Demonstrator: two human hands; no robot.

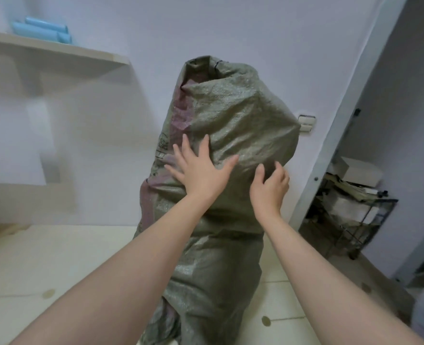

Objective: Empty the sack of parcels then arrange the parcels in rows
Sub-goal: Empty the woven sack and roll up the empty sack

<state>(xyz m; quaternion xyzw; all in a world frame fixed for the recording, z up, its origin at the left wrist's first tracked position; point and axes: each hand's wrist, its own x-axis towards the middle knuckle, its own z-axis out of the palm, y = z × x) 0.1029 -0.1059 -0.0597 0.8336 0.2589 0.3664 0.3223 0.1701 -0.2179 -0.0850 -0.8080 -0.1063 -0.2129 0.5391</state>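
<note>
My left grip [201, 170] lies flat and released on the sack's [231, 115] left flank, my right grip [270, 185] curls at its right bulge, pinching or not I cannot tell, and this tall upright sack may topple wallward if I push unevenly.

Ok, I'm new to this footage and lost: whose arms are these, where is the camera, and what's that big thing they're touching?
There is no machine here: a person wears one wide-angle camera on the head, so you look down along their bare arms. The left hand lies flat, fingers spread, on a tall grey-green woven plastic sack standing upright on a pale cream surface. The right hand has curled fingers at the sack's side; whether it grips is unclear. The sack's contents are hidden. Light blue rolls lie on a wall shelf.
</note>
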